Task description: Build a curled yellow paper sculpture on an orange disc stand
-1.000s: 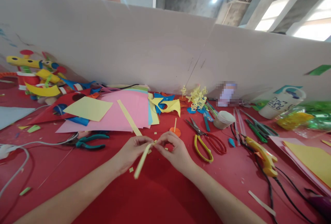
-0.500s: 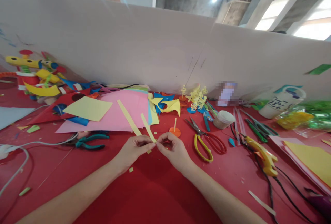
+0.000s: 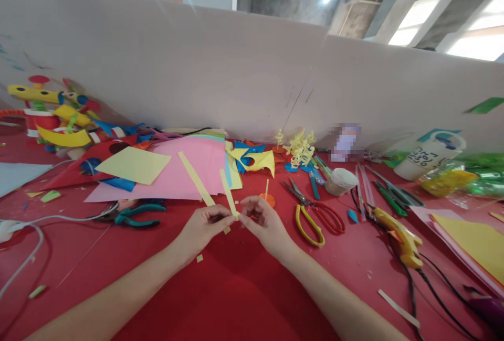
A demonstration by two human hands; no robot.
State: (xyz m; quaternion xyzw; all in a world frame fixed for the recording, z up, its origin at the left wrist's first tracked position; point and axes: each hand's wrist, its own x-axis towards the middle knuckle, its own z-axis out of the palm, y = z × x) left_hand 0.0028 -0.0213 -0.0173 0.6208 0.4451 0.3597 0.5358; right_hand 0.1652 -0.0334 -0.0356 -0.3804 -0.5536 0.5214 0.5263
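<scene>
My left hand [image 3: 210, 231] is closed, thumb and fingertips pinching the lower end of a narrow pale yellow paper strip [image 3: 227, 191], which sticks up at a slight tilt. My right hand [image 3: 264, 226] meets it at that same end, its thumb tip against the strip and its other fingers curled; the exact contact is partly hidden. Behind my left hand a second, longer yellow strip [image 3: 196, 178] slants across a pink sheet [image 3: 189, 162]. Just beyond my right fingers is an orange disc [image 3: 270, 200] with a thin yellow stick upright on it.
Scissors with yellow and red handles [image 3: 311, 210] lie right of my hands, near a yellow glue gun [image 3: 401, 236] and a white tub [image 3: 340, 181]. To the left are teal-handled pliers [image 3: 137, 214] and a yellow sheet [image 3: 134, 165]. Curled yellow paper pieces [image 3: 301, 148] stand at the back.
The held strip has swung more upright, its top tipping to the right. My right hand's fingers have lifted and loosened slightly. My left hand has stayed in place.
</scene>
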